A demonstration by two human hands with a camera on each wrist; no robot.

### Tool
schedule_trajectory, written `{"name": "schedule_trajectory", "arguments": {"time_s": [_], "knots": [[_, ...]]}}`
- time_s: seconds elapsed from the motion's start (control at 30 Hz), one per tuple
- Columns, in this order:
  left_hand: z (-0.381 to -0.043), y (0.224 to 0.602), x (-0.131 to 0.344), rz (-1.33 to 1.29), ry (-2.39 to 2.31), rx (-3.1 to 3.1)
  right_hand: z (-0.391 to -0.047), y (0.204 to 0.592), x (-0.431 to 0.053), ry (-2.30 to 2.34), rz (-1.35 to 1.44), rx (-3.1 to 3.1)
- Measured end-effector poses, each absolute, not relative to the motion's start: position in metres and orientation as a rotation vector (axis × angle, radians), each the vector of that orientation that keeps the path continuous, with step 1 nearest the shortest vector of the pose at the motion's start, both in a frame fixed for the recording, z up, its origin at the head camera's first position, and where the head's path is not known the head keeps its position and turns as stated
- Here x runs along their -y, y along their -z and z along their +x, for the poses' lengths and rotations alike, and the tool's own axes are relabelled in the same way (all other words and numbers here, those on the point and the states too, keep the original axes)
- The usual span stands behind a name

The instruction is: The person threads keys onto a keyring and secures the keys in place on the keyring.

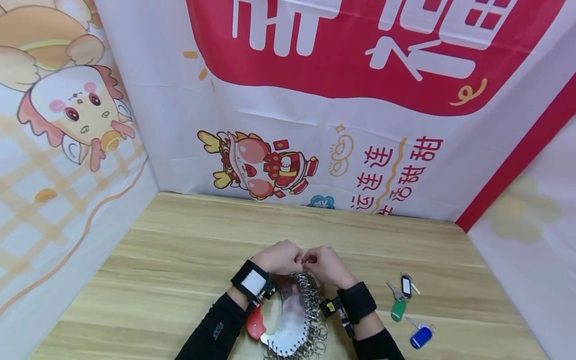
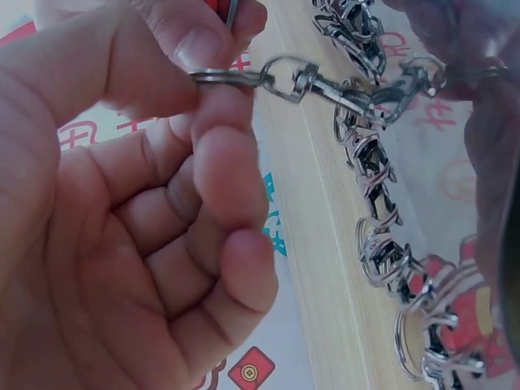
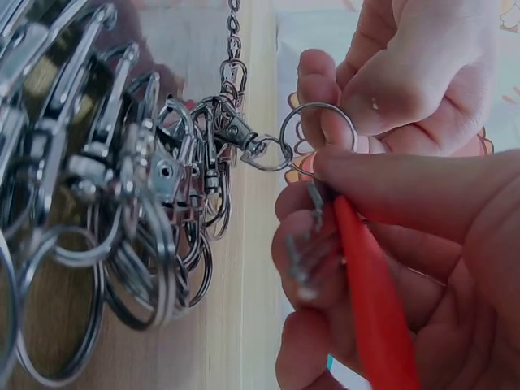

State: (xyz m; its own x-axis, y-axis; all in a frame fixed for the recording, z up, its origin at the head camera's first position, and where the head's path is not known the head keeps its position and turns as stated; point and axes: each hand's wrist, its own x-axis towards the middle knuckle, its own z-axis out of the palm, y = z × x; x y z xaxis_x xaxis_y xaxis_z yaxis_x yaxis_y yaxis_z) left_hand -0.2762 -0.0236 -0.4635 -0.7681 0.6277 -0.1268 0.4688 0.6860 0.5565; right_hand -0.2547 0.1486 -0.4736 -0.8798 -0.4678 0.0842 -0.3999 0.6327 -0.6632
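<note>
My left hand [image 1: 281,257] and right hand [image 1: 327,266] meet above the far end of a curved shiny plate [image 1: 290,320]. Many metal swivel clasps [image 3: 236,132] with rings line the plate's edge. Between thumb and forefinger, the left hand pinches a split ring [image 2: 223,77] joined to one clasp. The right hand holds a red key tag [image 3: 374,301] with a silvery key [image 3: 305,256], blurred, beside its fingers. The right thumb touches the split ring's lower edge. Whether the tag is linked to the ring, I cannot tell.
A pinkish-red rounded piece [image 1: 255,322] lies by the plate's left side, near the left forearm. On the table's right are a black key tag [image 1: 406,286], a green key tag [image 1: 398,310] and a blue key tag [image 1: 421,338], with keys. Printed cloth walls [image 1: 171,125] border the table.
</note>
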Motion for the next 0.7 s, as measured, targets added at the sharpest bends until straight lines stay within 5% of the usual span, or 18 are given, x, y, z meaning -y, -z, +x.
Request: {"name": "schedule_trajectory", "arguments": {"time_s": [0.7], "knots": [[-0.2745,0.4627,0.0233,0.791,-0.679,-2.658,-0.2532,0.4685,-0.1482,1.088,-0.567,-2.618]]}}
